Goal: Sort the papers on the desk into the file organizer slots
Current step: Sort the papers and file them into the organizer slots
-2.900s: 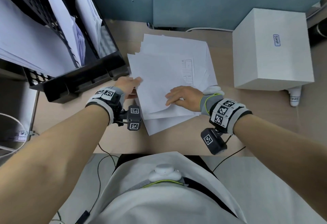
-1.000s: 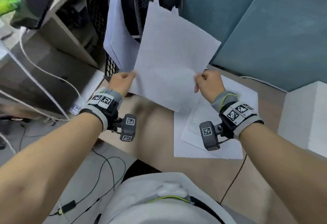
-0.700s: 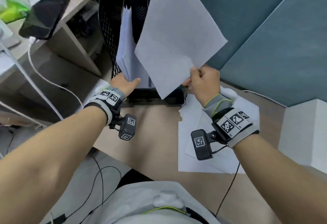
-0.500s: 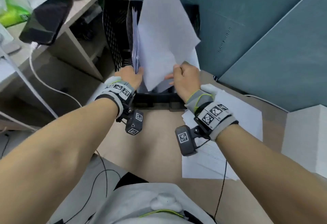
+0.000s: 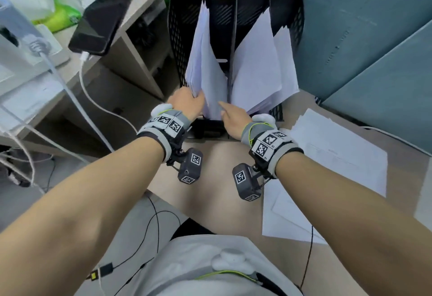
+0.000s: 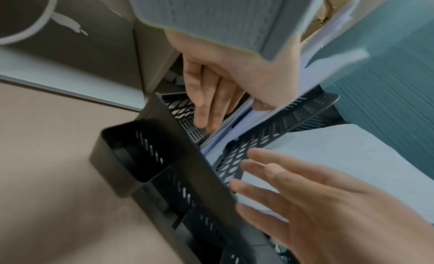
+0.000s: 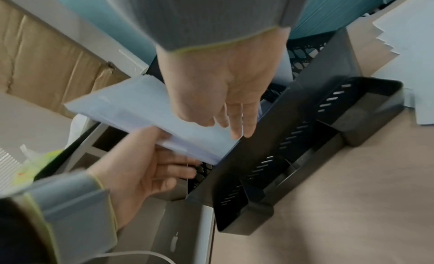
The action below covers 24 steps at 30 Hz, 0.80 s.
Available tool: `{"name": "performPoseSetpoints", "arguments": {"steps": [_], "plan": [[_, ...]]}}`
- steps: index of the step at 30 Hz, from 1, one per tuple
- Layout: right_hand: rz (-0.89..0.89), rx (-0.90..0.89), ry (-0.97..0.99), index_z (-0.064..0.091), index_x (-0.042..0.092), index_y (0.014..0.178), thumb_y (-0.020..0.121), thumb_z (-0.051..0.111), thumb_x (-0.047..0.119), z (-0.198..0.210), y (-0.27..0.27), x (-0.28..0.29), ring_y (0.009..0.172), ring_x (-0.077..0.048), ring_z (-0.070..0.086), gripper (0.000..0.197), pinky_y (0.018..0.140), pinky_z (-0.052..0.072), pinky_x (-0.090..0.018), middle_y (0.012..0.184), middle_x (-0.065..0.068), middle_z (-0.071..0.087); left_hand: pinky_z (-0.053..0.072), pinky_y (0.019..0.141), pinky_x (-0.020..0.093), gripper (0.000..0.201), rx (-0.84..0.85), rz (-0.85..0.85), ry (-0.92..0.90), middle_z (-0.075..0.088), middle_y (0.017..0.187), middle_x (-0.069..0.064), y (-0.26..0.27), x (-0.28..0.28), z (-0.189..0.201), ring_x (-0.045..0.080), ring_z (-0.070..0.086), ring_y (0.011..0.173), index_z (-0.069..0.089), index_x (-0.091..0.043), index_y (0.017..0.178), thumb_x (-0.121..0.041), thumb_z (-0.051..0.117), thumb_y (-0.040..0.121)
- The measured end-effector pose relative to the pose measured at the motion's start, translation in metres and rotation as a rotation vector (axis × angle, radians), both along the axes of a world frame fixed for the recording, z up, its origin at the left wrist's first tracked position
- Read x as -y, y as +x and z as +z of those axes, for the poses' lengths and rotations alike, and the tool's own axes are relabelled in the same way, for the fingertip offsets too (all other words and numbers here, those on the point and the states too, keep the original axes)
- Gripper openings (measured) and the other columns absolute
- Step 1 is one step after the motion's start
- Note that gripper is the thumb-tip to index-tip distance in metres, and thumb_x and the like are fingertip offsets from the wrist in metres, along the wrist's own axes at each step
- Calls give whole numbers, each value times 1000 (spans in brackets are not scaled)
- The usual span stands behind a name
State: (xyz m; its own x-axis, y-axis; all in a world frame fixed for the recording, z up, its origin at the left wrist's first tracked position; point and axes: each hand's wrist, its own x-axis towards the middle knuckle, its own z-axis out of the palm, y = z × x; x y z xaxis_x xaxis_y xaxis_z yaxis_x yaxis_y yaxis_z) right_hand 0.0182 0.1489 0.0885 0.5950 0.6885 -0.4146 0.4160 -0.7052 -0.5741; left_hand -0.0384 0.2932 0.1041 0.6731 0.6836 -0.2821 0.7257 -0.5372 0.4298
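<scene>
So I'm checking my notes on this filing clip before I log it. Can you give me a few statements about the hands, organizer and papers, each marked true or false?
1. The left hand holds the sheaf of papers standing in a slot of the black file organizer. True.
2. The right hand grips a sheet lifted high above the organizer. False: its fingers are straight, down at the organizer's front.
3. More papers on the desk lie right of the organizer. True.
4. Every organizer slot is empty. False: at least two hold paper.
5. A dark phone lies on the shelf at left. True.
</scene>
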Motion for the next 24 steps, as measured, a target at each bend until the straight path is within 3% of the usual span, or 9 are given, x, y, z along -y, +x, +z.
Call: {"name": "performPoseSetpoints", "arguments": {"steps": [3,7,10,13,16,19,24], "plan": [[-70,-50,138,46,10,140,101,35,11,7,-1,26,129,-28,47,41,107,34,-32,139,-13,52,48,69,32,42,-10,42,-40,63,55,-3,-17,10,-9,25,62,67,61,-15,59,-49,42,72],[-151,-137,269,62,10,123,99,39,10,12,-4,68,106,-24,65,34,98,45,-35,113,-8,68,55,76,34,47,-14,44,-110,69,57,-6,-35,35,-16,19,67,69,70,-17,68,-53,38,68],[-277,-166,366,66,8,114,97,40,6,15,-5,111,94,-19,68,31,89,51,-31,109,-4,67,55,74,36,52,48,-69,-84,70,65,-3,-28,71,-16,24,67,74,69,-22,74,-58,33,67],[-403,-92,454,69,10,104,94,40,1,14,-6,151,83,-16,68,31,84,52,-29,100,-2,69,54,70,35,42,162,-245,-74,69,64,-6,-10,115,-7,19,65,73,67,-22,76,-51,37,77],[-504,26,435,70,23,95,88,38,13,8,-4,207,84,-12,68,34,82,54,-36,93,8,70,53,69,37,34,302,-460,-69,69,67,-5,8,172,-1,21,65,72,66,-22,77,-44,41,85],[-558,106,346,68,31,93,84,37,20,0,0,268,91,-18,68,34,83,53,-43,97,10,71,53,71,37,34,372,-575,-50,70,72,-6,25,225,-10,23,65,75,67,-25,85,-44,39,83],[-545,37,15,63,28,117,95,39,16,-29,-7,352,111,-19,60,35,96,48,-36,125,5,63,48,74,27,23,230,-614,-121,67,84,-14,32,272,-44,14,63,80,66,-30,98,-35,49,84]]}}
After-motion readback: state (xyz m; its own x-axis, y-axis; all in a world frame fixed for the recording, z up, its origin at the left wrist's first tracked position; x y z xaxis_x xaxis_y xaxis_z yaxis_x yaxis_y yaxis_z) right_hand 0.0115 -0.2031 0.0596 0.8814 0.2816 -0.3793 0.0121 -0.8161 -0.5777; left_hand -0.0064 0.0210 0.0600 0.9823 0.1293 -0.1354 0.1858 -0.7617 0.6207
